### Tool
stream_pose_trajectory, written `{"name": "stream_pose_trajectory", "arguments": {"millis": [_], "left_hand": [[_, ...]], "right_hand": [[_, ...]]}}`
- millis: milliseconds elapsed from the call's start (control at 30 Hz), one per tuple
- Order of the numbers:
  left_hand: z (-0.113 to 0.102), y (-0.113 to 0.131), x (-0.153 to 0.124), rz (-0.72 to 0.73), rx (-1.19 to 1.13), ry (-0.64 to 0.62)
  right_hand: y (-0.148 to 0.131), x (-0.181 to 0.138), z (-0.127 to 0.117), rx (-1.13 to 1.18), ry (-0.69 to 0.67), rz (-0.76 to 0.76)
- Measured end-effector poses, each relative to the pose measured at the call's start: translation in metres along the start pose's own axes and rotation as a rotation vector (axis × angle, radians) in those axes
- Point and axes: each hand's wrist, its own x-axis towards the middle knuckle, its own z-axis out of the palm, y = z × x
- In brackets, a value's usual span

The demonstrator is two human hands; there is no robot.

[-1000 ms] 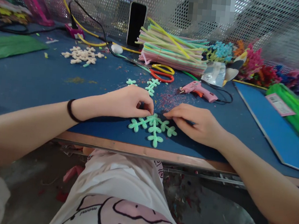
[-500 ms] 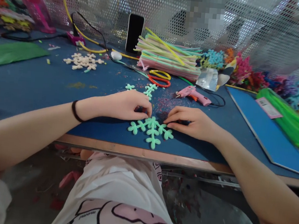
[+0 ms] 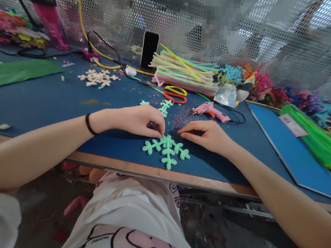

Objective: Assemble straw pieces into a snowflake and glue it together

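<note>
A mint-green snowflake piece (image 3: pixel 168 152) of fuzzy pipe cleaner lies flat near the table's front edge, its branches spread towards me. My left hand (image 3: pixel 141 120) is closed, thumb and forefinger pinched at the piece's top edge. To the right, my right hand (image 3: pixel 207 135) is also closed, its fingertips together just above the piece's right branch and apart from it; anything tiny between them cannot be made out. Beyond my left hand lie a matching green sprig (image 3: pixel 165 107) and a second green tip (image 3: pixel 144 103), the latter partly hidden by the hand.
Behind the hands are a pink glue gun (image 3: pixel 211 111), scissors (image 3: pixel 175 98) and a pile of pastel pipe cleaners (image 3: pixel 184 71). A white snowflake (image 3: pixel 98 78) lies left, near green felt (image 3: pixel 22 73). On the right are a blue board (image 3: pixel 291 146) and a green bundle (image 3: pixel 315 137). A phone (image 3: pixel 149 50) stands behind.
The view has tilted up slightly. My right fingertips have moved a little left and up, off the green piece's right branch. My left hand stays at its top edge.
</note>
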Motion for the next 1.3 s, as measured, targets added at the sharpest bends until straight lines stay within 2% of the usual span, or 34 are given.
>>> {"name": "stream_pose_trajectory", "arguments": {"millis": [100, 200, 267, 333, 433, 533, 767, 1067, 1300], "left_hand": [[-0.004, 0.000, -0.004, -0.039, -0.010, -0.056], [-0.007, 0.000, -0.008, -0.073, 0.012, -0.059], [-0.010, 0.000, -0.009, -0.096, 0.032, -0.017], [-0.013, -0.001, -0.010, -0.132, 0.073, 0.080], [-0.016, -0.003, -0.011, -0.174, 0.157, 0.229], [-0.015, -0.007, -0.011, -0.210, 0.223, 0.283], [-0.008, -0.010, -0.010, -0.261, 0.274, 0.263], [-0.012, -0.012, -0.012, -0.278, 0.310, 0.270], [-0.011, -0.013, -0.011, -0.269, 0.320, 0.252]], "right_hand": [[-0.006, 0.014, -0.005, -0.022, -0.120, 0.015], [-0.012, 0.030, -0.012, -0.031, -0.296, 0.037], [-0.013, 0.038, -0.015, -0.023, -0.417, 0.063], [-0.013, 0.041, -0.015, -0.012, -0.474, 0.049], [-0.011, 0.039, -0.012, -0.008, -0.444, -0.103], [-0.011, 0.034, -0.007, -0.053, -0.401, -0.221], [-0.013, 0.027, -0.004, -0.244, -0.372, -0.245], [-0.019, 0.024, 0.000, -0.389, -0.337, -0.271], [-0.014, 0.023, 0.003, -0.389, -0.313, -0.286]]}}
